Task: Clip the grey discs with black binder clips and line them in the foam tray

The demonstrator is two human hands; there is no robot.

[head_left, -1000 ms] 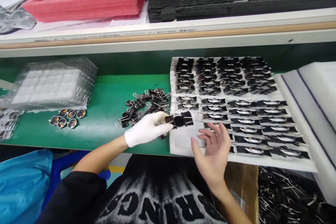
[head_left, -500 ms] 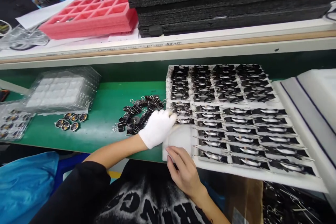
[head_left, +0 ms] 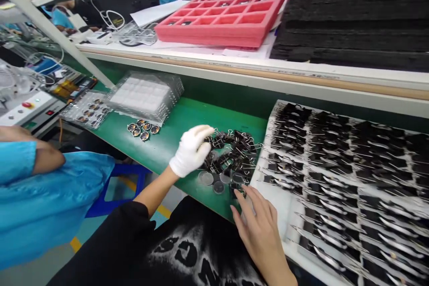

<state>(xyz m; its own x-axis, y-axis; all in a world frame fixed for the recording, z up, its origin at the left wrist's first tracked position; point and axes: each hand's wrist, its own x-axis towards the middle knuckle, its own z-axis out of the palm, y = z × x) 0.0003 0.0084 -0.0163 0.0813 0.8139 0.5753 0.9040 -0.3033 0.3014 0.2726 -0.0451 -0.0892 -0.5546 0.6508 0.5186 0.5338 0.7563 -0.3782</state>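
Note:
My left hand [head_left: 191, 149], in a white glove, is at the left side of a pile of black binder clips [head_left: 231, 147]. Its fingers are stretched out and apart at the pile's edge, with nothing visible in them. My bare right hand [head_left: 259, 219] is open in front of the pile, fingertips beside a clip; I cannot tell whether they touch it. Between the hands lie several clear round discs [head_left: 218, 187]. To the right, a white foam board [head_left: 273, 203] carries rows of binder clips clamped around silvery round parts.
Several round watch-like parts [head_left: 144, 128] lie on the green table [head_left: 161, 152]. Behind them are stacked clear trays [head_left: 144, 94]. A white shelf edge [head_left: 201, 65] runs above, bearing a pink foam tray [head_left: 214, 31] and black foam [head_left: 351, 22]. A person in blue [head_left: 40, 201] sits at left.
The view has turned left. My left hand has left the foam board for the far side of the clip pile. My right hand has moved left off the board's corner. The clear discs now show.

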